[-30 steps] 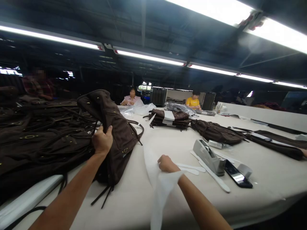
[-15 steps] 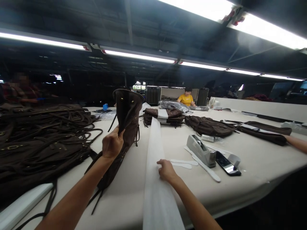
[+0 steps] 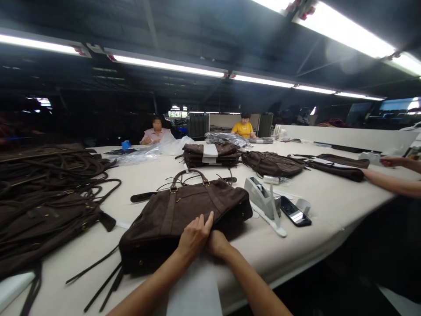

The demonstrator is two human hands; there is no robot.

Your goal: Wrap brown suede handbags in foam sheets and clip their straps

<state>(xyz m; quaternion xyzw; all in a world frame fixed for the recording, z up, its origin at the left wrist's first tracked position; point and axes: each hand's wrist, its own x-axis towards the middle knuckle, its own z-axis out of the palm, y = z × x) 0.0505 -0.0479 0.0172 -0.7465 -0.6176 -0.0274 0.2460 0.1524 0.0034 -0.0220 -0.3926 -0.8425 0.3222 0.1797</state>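
A dark brown handbag [image 3: 184, 204] with two handles and brass-coloured buckles lies on its side on the table, its base toward me. My left hand [image 3: 196, 231] rests on the near part of the bag, fingers stretched out and the index finger pointing up and right. Close beside it, my right hand [image 3: 217, 242] is at the bag's near lower edge; its fingers are hidden by the bag and my left hand. Beneath the bag runs a white strip of sheet material [image 3: 195, 287], which comes out toward me. Dark cords trail from the bag's left end.
Piled brown bags [image 3: 49, 210] fill the left side. To the right are a grey tape dispenser [image 3: 261, 197], white strips and a phone [image 3: 296, 211]. Banded brown bags [image 3: 210, 154] stand farther back. A co-worker's arm [image 3: 391, 182] reaches in from the right; two people sit across the table.
The bag, held upright by my left hand before, now lies across the white strip. My left hand has let go and rests on it; my right hand has come to its near edge.
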